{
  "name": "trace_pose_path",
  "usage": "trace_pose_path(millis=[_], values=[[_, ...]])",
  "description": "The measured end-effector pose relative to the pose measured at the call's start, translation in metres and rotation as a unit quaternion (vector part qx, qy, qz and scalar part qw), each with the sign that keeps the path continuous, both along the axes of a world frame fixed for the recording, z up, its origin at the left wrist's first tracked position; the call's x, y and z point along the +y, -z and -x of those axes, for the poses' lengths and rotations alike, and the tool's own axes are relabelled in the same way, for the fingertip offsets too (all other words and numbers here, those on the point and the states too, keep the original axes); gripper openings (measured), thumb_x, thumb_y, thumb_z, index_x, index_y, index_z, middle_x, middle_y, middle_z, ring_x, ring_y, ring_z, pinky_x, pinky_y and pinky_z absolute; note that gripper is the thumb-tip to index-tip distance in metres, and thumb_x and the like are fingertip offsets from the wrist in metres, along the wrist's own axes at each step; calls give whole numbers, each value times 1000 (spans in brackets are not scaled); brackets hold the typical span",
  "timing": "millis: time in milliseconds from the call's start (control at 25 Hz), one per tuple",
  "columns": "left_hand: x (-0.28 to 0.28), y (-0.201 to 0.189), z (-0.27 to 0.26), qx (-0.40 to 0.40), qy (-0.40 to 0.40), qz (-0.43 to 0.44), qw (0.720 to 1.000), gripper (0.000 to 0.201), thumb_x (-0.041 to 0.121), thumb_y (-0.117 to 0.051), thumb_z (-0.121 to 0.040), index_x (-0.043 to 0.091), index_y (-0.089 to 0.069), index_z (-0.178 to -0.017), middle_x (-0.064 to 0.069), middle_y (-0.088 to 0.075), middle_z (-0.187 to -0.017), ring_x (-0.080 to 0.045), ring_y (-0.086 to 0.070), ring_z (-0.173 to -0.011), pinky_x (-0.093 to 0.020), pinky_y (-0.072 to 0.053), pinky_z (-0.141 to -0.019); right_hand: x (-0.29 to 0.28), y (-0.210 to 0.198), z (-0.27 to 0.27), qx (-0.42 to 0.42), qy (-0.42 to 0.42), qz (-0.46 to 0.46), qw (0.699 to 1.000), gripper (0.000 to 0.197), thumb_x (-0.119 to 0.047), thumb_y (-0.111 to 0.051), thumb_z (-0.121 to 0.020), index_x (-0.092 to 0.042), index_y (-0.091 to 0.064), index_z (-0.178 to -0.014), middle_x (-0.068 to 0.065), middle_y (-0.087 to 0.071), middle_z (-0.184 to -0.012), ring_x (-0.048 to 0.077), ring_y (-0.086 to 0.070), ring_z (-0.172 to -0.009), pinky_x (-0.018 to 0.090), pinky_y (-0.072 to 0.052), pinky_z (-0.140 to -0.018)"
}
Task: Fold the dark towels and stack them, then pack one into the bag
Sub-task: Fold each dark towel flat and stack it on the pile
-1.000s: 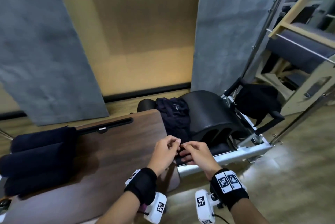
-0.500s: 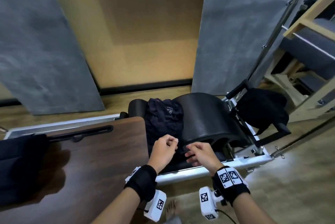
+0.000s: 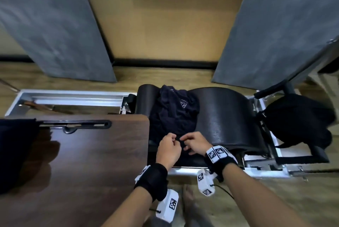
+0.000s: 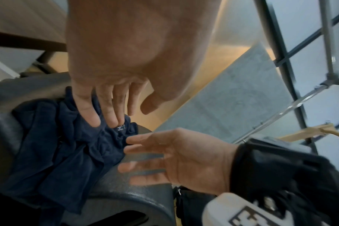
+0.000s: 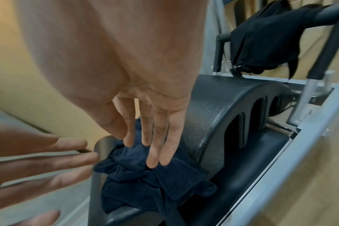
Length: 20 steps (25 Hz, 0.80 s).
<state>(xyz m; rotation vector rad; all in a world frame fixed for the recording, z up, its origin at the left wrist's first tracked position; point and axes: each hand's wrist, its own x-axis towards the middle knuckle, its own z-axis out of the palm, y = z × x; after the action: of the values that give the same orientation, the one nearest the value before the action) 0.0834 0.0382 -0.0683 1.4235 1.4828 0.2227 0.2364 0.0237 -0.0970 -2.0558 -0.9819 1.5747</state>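
A crumpled dark navy towel (image 3: 174,114) lies in the dip of a black arc barrel (image 3: 225,116). Both hands hover at its near end, close together. My left hand (image 3: 169,146) reaches down with straight fingers over the cloth (image 4: 58,152) and holds nothing. My right hand (image 3: 192,142) is beside it, fingers straight, fingertips (image 5: 153,162) at the towel (image 5: 145,186); I cannot tell whether they touch it. Folded dark towels (image 3: 16,153) sit at the far left on the wooden table. A black bag (image 3: 297,118) hangs on the frame at the right.
The dark wooden table (image 3: 91,162) stands left of the barrel, its right edge close to my left wrist. A metal reformer frame (image 3: 69,96) runs behind it. Grey panels lean on the wall. Padded bars (image 5: 323,45) hold the bag (image 5: 261,38).
The head view has swung, so the folded towels slid to the left edge. Both hands stay at the towel's near end, and their pinched fingers have loosened and spread.
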Motion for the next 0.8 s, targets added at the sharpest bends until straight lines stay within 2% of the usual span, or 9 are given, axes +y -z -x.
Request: trace_pose_path(millis=[80, 120, 200, 240, 320, 400, 520, 680, 800], values=[[13, 16, -4, 15, -37, 6, 999, 32, 9, -51, -104, 11, -61, -134, -9, -64, -133, -27, -59, -125, -36, -47, -106, 37, 18, 2, -2, -63, 0, 998, 35, 1, -50, -96, -14, -73, -118, 7, -60, -128, 23, -67, -106, 51, -63, -83], [18, 23, -5, 20, -53, 5, 998, 33, 7, -50, -103, 11, -62, -133, -9, -64, -133, -27, -59, -125, -35, -46, -105, 53, 27, 6, -5, -95, -4, 995, 39, 3, -50, -95, -13, -73, -121, 7, -45, -150, 29, -60, -123, 47, -63, -78], [23, 33, -4, 25, -79, 17, 996, 35, 5, -49, -102, 11, -61, -135, -8, -63, -135, -25, -58, -127, -34, -46, -106, 76, 44, 17, -10, -156, -8, 988, 45, 4, -51, -94, -12, -68, -132, 5, -16, -171, 36, -40, -147, 32, -57, -77], [25, 37, -3, 27, -92, 26, 995, 36, 6, -50, -103, 11, -61, -136, -7, -62, -136, -24, -57, -128, -32, -45, -107, 84, 53, 23, -18, -191, -5, 981, 49, 4, -53, -95, -11, -62, -140, 8, -14, -172, 33, -33, -152, 28, -53, -89], [28, 41, -2, 30, -112, 33, 993, 35, 8, -51, -104, 11, -60, -138, -6, -62, -136, -21, -57, -128, -31, -45, -108, 90, 66, 28, -43, -225, 5, 973, 57, 0, -59, -94, -4, -50, -149, 15, -36, -164, 31, -38, -150, 30, -39, -113], [32, 45, 0, 28, -120, 30, 992, 33, 9, -51, -105, 11, -59, -137, -6, -63, -133, -19, -58, -124, -28, -45, -103, 92, 73, 21, -57, -172, -22, 983, 46, 0, -65, -89, 4, -61, -135, 21, -62, -138, 35, -57, -132, 37, -44, -111], [35, 43, -2, 21, -126, 24, 992, 30, 11, -50, -107, 12, -59, -135, -3, -63, -125, -16, -59, -116, -22, -43, -94, 99, 77, -1, -73, -71, -49, 994, 32, 3, -68, -86, -3, -77, -116, 17, -75, -117, 31, -67, -117, 34, -50, -105], [35, 41, -3, 20, -128, 12, 992, 20, 11, -53, -106, 19, -61, -122, 7, -61, -109, -13, -60, -109, -14, -41, -83, 94, 84, 16, -93, -224, -50, 969, 29, -3, -63, -92, -9, -77, -118, 7, -56, -144, 27, -51, -135, 26, -39, -111], [37, 41, 0, 15, -128, 18, 992, 26, 12, -51, -108, 14, -60, -132, 2, -61, -118, -12, -58, -111, -18, -40, -89, 90, 89, 13, -105, -175, -67, 977, 38, -2, -62, -92, -4, -68, -130, 7, -56, -148, 24, -50, -138, 27, -34, -116]])
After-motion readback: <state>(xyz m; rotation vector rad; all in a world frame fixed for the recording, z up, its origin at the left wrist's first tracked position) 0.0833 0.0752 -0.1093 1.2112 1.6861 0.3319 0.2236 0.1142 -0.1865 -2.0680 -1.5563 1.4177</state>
